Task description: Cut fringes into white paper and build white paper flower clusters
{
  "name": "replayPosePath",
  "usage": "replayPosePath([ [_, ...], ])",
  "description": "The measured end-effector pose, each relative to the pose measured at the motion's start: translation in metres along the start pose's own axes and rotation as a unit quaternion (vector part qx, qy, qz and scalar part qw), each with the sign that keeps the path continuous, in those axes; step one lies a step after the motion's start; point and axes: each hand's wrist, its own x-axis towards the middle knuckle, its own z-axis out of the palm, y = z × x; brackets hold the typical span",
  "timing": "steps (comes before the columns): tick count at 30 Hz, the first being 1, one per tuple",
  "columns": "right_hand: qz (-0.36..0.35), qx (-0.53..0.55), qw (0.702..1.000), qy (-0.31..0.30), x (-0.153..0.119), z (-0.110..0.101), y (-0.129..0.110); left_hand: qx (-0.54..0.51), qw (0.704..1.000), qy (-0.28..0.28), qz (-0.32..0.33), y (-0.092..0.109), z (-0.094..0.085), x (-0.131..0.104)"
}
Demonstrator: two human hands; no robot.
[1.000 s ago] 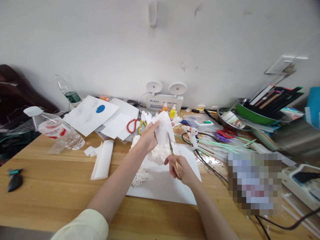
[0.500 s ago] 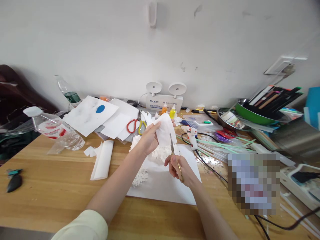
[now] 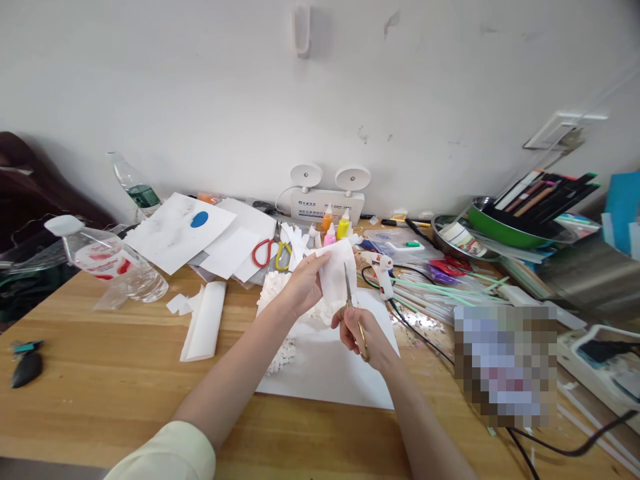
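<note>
Head view: left fingers (image 3: 321, 261) clamp the paper (image 3: 333, 277), mostly to their right; right fingers (image 3: 345, 337) close round the scissors (image 3: 349, 291), blades pointing up across it — keeping it taut, blades clear of left fingers, should cut cleanest.

Scuffed pale wall (image 3: 210, 87), wooden table (image 3: 120, 373), power socket (image 3: 563, 131)

The wooden bench (image 3: 100, 387) is carrying a white sheet (image 3: 340, 377), with folded white paper (image 3: 206, 323), a red-labelled bottle (image 3: 107, 260) and a black-and-teal object (image 3: 27, 367) sitting left of it.
</note>
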Motion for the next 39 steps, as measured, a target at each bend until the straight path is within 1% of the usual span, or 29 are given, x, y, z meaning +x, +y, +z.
replayPosePath([
  [5, 0.003, 0.001, 1.000, -0.008, -0.0003, -0.0008, 0.0004, -0.004, 1.000, 0.004, 0.006, 0.0009, 0.0001, -0.0005],
  [9, 0.004, 0.010, 1.000, -0.006, -0.0002, -0.0007, -0.0008, 0.001, 0.999, 0.034, -0.023, 0.0021, 0.0029, -0.0029],
  [10, 0.004, 0.011, 1.000, -0.005, -0.0001, -0.0007, -0.0010, 0.003, 0.999, 0.035, -0.029, 0.0023, 0.0033, -0.0034],
  [12, 0.003, 0.012, 1.000, -0.004, 0.0001, -0.0008, -0.0011, 0.006, 0.999, 0.025, -0.031, 0.0026, 0.0037, -0.0040],
  [18, 0.001, 0.008, 1.000, -0.007, 0.0002, -0.0011, 0.0002, -0.002, 1.000, -0.007, -0.008, 0.0018, 0.0028, -0.0028],
  [24, 0.000, 0.015, 1.000, -0.004, 0.0014, 0.0012, 0.0018, -0.011, 1.000, -0.021, 0.000, -0.0004, 0.0013, -0.0017],
  [30, 0.008, 0.032, 0.999, 0.003, 0.0031, 0.0029, 0.0013, -0.005, 1.000, -0.014, 0.008, -0.0011, -0.0023, -0.0005],
  [39, 0.042, 0.057, 0.997, -0.008, 0.0037, 0.0024, 0.0022, -0.001, 1.000, -0.018, 0.014, -0.0001, -0.0042, -0.0005],
])
